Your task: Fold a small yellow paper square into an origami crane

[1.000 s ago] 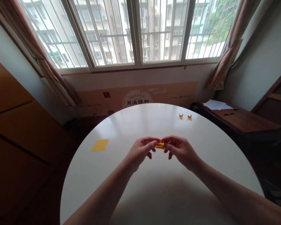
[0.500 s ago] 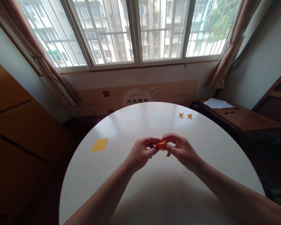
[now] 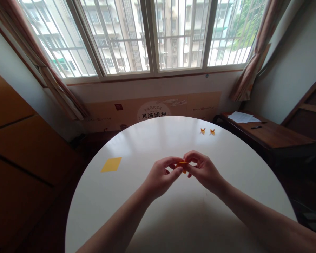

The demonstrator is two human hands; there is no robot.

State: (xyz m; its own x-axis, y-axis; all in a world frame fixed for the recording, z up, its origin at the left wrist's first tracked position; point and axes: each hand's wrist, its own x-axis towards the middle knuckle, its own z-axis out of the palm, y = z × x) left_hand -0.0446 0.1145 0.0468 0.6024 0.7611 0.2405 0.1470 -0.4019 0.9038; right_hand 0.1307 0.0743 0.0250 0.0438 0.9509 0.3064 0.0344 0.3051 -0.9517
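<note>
I am working, as I judge it, on a small crease or flap of a little folded piece of bright orange-yellow paper [image 3: 183,163], pinching it from both sides. My left hand [image 3: 160,177] is curling loosely, its thumb and forefinger almost meeting on the paper's left side; my right hand [image 3: 205,168] is bending likewise, thumb and fingertips gripping the right side. My fingers are covering much of it, so I cannot tell its exact shape. The next move seems to be calling for a steady pinch from one hand and light, precise fingertip pressure from the other.

The piece is sitting directly between my two sets of fingertips, seemingly above the glossy white round table [image 3: 94,211]. Well left of my left hand, a flat yellow four-sided paper sheet [image 3: 111,164] is lying. Beyond my right hand, a tiny orange-yellow folded paper figure [image 3: 202,131] is standing near a matching figure [image 3: 212,131].
</note>
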